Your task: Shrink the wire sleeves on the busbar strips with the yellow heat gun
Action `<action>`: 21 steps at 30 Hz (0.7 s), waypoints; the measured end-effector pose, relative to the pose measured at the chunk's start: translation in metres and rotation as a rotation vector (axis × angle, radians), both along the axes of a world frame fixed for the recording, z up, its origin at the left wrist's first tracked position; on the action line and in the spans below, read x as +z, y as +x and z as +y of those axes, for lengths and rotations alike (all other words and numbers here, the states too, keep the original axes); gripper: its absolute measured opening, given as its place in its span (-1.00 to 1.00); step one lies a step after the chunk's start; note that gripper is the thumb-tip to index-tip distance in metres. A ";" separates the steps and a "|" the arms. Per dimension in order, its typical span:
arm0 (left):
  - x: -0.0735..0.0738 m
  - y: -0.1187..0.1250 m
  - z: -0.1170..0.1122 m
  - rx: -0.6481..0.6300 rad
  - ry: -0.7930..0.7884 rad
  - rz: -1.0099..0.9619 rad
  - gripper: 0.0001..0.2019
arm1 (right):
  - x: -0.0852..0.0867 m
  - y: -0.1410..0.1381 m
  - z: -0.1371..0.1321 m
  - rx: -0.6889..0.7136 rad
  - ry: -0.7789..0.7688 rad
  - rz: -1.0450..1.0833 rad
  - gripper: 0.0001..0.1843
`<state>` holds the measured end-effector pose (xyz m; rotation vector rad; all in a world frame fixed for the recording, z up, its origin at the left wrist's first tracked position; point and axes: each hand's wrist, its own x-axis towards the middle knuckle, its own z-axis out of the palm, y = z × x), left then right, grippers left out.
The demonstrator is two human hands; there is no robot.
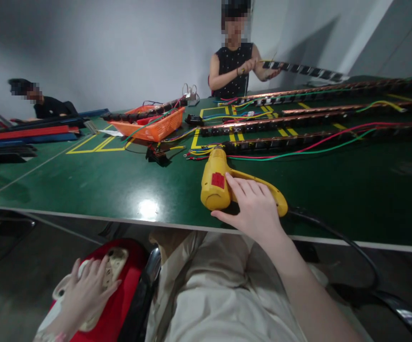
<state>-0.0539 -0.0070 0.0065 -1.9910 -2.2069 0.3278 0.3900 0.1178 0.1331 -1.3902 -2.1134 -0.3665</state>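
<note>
A yellow heat gun [215, 187] with a red patch lies on its side near the front edge of the green table [95, 183]. My right hand [253, 204] rests on its handle, thumb spread away from the fingers, not wrapped round it. Beyond the nozzle are the loose wire ends [195, 154] of a long black strip [263, 144]. Lower left, my left hand [88, 287] lies with fingers stretched over a phone in a pale case [116, 261], on a red seat [134, 261]. Whatever is under the palm is hidden.
An orange basket [156, 130] holds wired strips. Long strips with copper-coloured edges [248, 124] lie on the right. Across the table a person [234, 71] holds another strip; a second person [51, 107] is at far left. A black cord [334, 232] hangs over the edge.
</note>
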 end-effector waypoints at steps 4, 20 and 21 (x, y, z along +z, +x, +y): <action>0.006 0.013 0.003 -0.014 -0.021 0.021 -0.22 | 0.001 0.000 -0.001 0.000 0.002 0.018 -0.12; -0.012 0.048 0.016 -0.123 -0.083 0.111 -0.57 | 0.004 0.008 0.000 0.116 0.163 0.276 -0.17; -0.013 0.047 0.017 -0.131 -0.086 0.104 -0.54 | 0.003 0.008 0.000 0.116 0.162 0.263 -0.17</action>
